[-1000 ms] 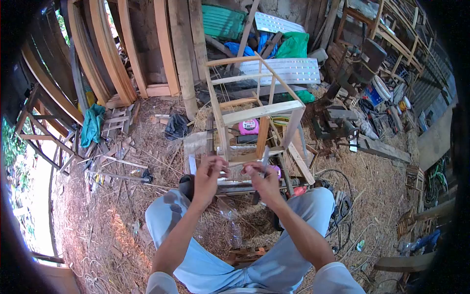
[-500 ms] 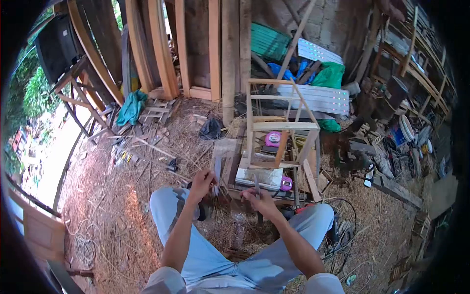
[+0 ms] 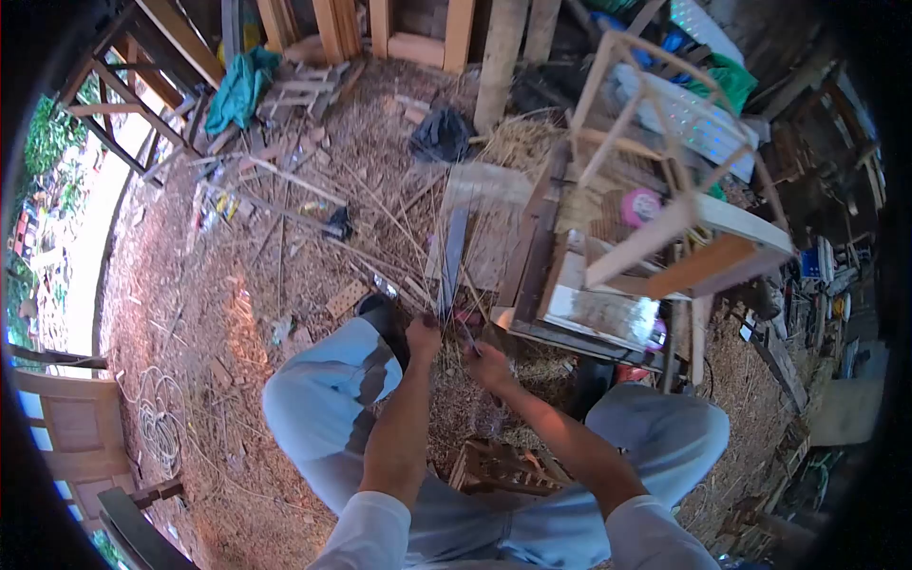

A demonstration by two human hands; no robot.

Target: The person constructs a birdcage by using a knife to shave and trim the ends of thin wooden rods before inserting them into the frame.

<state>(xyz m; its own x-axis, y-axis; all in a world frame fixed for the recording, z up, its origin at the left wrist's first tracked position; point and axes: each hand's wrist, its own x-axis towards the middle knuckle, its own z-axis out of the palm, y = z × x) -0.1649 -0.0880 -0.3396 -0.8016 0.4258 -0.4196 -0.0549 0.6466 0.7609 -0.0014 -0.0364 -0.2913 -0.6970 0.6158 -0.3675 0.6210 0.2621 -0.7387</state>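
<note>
My left hand [image 3: 423, 337] is closed in a fist low in front of my left shoe [image 3: 382, 328]. Whatever its fingers hold is too small to make out. Just to the right, my right hand [image 3: 487, 367] grips a thin, blade-like tool [image 3: 470, 338] that points up and left. The two hands are close but apart. Beyond them on the ground lie a flat grey strip [image 3: 455, 249] and a pale board [image 3: 489, 199]. To the right, a wooden stool-like frame [image 3: 665, 237], blurred, stands over a low wooden bench [image 3: 534, 256].
A pink tape measure [image 3: 641, 207] sits behind the frame's rails. Wood shavings and offcuts cover the ground, with a black plastic bag [image 3: 442, 136] farther off. Coiled rope [image 3: 160, 418] and a panelled wooden piece [image 3: 71, 418] lie left. Timber posts [image 3: 337, 28] stand at the back.
The view has tipped downward and turned, so the wooden frame and bench appear farther right. Both hands have come closer together. The right hand still grips the blade-like tool.
</note>
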